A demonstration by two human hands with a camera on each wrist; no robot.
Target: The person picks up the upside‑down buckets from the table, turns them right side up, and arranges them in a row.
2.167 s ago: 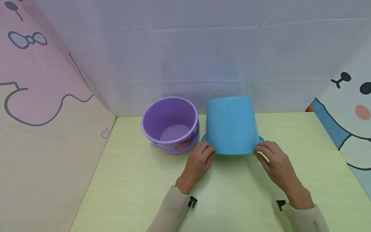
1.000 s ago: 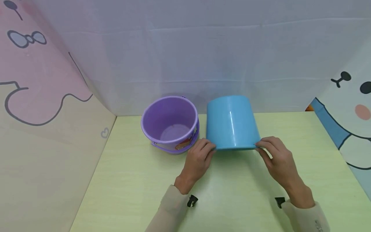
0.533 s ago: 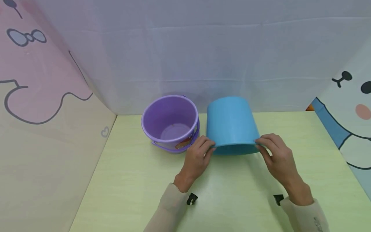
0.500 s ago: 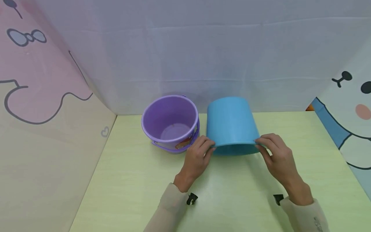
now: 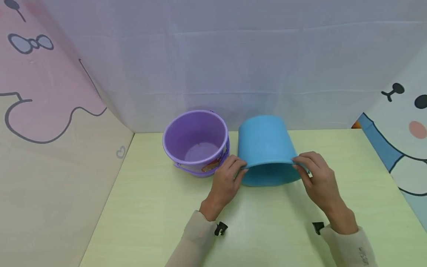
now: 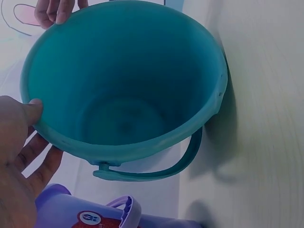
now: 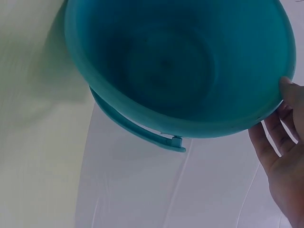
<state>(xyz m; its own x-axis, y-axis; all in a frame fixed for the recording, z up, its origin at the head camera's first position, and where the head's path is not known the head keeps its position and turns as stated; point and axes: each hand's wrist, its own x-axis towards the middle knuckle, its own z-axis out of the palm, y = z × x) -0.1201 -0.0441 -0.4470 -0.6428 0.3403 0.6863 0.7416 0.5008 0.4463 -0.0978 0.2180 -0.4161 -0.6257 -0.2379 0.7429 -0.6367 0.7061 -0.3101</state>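
Observation:
A blue bucket (image 5: 267, 139) is tipped toward the person in the head view, its mouth facing the near side and its base toward the back wall. My left hand (image 5: 228, 180) pinches its rim at the left, thumb inside and fingers outside, as the left wrist view shows on the hand (image 6: 19, 156). At the rim's right side, my right hand (image 5: 318, 181) pinches it the same way. Both wrist views look into the bucket's bare interior (image 6: 123, 114). Its handle (image 7: 137, 133) hangs along the rim's outside.
Upright beside the left hand stands a purple bucket (image 5: 197, 139) with its handle (image 5: 200, 172) lowered. The pale table (image 5: 267, 230) meets a white cloth wall (image 5: 233, 66) at the back. Printed cloth panels flank both sides.
The blue bucket has tilted so its rim rises and its mouth shows more, while its base dips. Both hands keep their pinch and have shifted slightly up in the view. The purple bucket stays put.

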